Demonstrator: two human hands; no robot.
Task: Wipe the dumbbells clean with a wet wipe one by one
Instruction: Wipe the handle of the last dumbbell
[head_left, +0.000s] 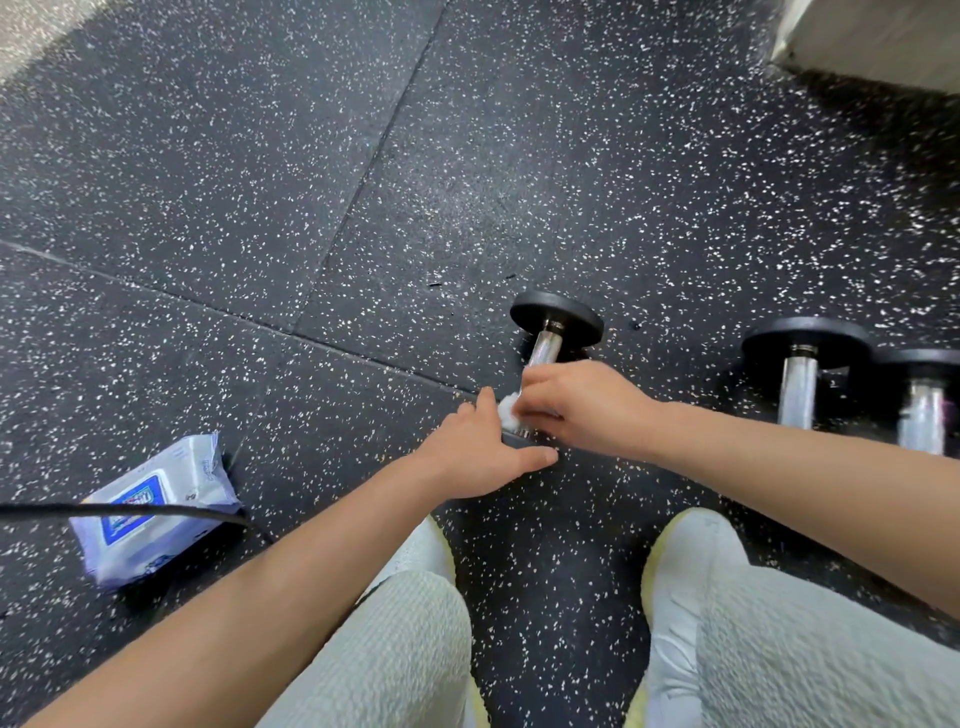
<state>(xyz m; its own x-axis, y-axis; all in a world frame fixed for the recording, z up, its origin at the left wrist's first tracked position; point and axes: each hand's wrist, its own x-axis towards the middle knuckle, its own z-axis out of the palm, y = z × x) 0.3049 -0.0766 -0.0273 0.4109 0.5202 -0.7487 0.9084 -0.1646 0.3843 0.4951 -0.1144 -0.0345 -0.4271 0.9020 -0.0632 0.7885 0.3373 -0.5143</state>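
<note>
Speckled black rubber floor (208, 182) fills the view, with tile seams crossing it. Just ahead of your knees lies a dumbbell (556, 318), its far plate and chrome handle showing. Your right hand (587, 408) curls over the near part of that handle and pinches a bunched white wipe (509, 411) against the metal. Your left hand (480, 457) rests on the near plate, fingers straight and thumb spread wide, touching the wipe's edge. To your right a second dumbbell (802, 358) and a third dumbbell (924, 415) lie side by side, well apart from the first. At your left a pack (156, 512) of wipes lies flat, with a black cable (130, 509) across it. Your pale shoes (685, 561) sit below the hands.
</note>
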